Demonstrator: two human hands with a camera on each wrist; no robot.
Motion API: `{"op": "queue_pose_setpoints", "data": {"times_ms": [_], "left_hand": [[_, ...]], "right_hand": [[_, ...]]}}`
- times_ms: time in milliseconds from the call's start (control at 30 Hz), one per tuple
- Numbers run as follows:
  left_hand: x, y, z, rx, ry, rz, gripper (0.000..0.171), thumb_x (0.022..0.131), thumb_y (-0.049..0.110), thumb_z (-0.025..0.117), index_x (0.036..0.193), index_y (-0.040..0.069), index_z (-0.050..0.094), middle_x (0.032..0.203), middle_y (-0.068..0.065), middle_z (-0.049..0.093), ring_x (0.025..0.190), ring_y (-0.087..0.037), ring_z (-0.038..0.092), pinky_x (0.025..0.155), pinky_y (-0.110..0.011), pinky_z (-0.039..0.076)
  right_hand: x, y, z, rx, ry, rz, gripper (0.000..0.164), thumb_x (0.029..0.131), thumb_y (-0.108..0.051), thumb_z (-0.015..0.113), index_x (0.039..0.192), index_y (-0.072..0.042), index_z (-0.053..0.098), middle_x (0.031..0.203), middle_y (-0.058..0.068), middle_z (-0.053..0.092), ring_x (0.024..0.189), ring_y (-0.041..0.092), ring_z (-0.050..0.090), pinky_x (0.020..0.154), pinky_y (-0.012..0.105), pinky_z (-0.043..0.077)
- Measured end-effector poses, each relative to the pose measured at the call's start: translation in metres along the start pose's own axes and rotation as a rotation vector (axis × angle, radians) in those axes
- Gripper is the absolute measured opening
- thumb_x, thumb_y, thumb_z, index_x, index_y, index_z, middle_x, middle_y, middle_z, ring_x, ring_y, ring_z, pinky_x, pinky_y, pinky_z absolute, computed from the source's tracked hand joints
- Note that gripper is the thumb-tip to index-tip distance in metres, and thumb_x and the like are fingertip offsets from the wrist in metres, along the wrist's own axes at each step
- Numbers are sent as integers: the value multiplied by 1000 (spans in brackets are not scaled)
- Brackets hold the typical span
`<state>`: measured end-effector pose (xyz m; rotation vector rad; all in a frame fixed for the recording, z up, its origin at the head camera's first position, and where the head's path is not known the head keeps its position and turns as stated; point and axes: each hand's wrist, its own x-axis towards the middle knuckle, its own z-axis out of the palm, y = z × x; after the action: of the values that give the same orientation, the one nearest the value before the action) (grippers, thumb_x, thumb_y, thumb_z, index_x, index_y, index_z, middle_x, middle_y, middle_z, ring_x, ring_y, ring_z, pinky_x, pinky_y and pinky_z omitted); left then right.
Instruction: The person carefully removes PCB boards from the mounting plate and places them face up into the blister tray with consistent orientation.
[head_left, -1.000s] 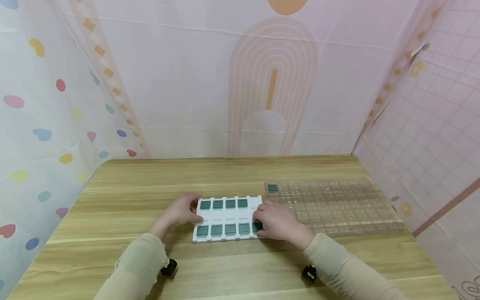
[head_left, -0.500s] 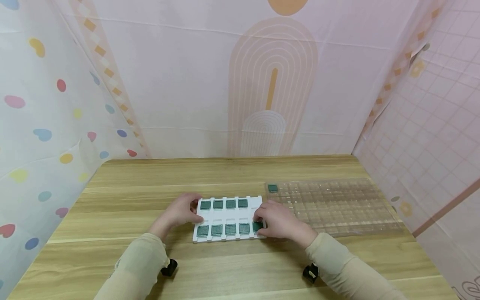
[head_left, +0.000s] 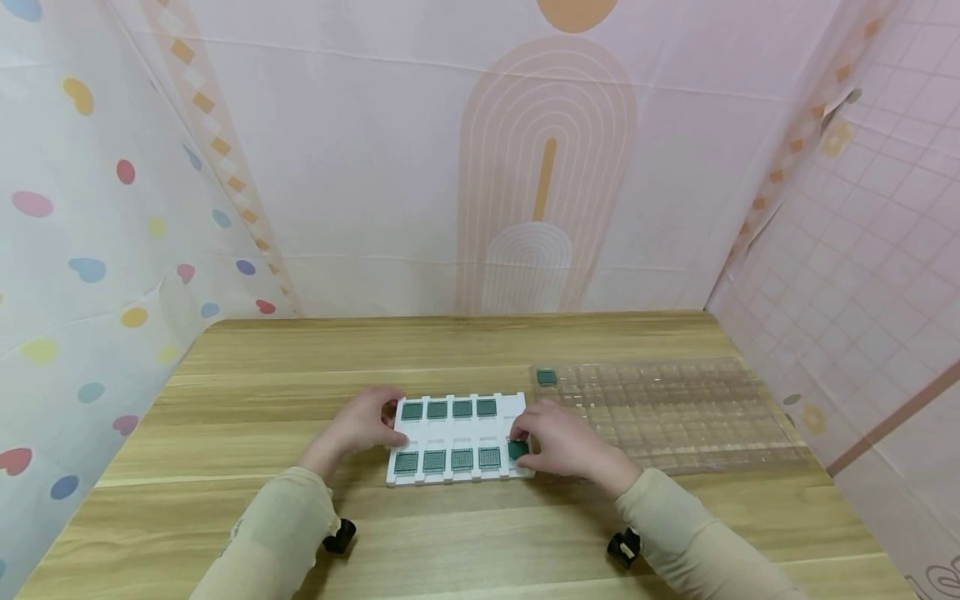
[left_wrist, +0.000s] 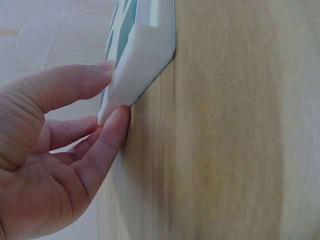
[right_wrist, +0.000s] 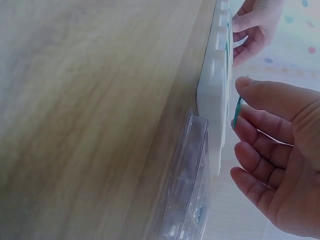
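A white tray [head_left: 448, 431] lies on the table, small green circuit boards [head_left: 462, 459] set in two rows of slots. My left hand [head_left: 365, 421] grips its left end, thumb on the top face and fingers against the end wall, as the left wrist view shows. Over the tray's near right corner, my right hand [head_left: 558, 439] pinches one green circuit board [right_wrist: 237, 111] by its edges between thumb and fingertips. In the right wrist view that board stands a little off the tray's face. The slot at the far right of the back row holds no board.
A clear plastic tray [head_left: 675, 417] with many small pockets lies just right of the white one. One green board [head_left: 547, 377] sits in its far left pocket. Fabric walls enclose the wooden table [head_left: 465, 533] at the back and sides.
My right hand has shifted slightly right, and the pinched board has risen out of the near right slot with it. The left hand stays on the tray's left end.
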<state>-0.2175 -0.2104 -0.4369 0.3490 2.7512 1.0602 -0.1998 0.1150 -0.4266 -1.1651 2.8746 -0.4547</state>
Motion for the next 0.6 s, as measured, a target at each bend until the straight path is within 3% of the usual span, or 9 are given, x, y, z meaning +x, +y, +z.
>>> {"op": "queue_pose_setpoints", "data": {"times_ms": [600], "left_hand": [[0,0,0,2,-3,-11,71,68,3,87,129,-12,54,108,-16,60,84,-22,56,76,-37,49]], "right_hand": [[-1,5,-9,22,53,-7,24,77,-23,84,96,-13,72,94,-5,65,90,14,56,80,33,49]]}}
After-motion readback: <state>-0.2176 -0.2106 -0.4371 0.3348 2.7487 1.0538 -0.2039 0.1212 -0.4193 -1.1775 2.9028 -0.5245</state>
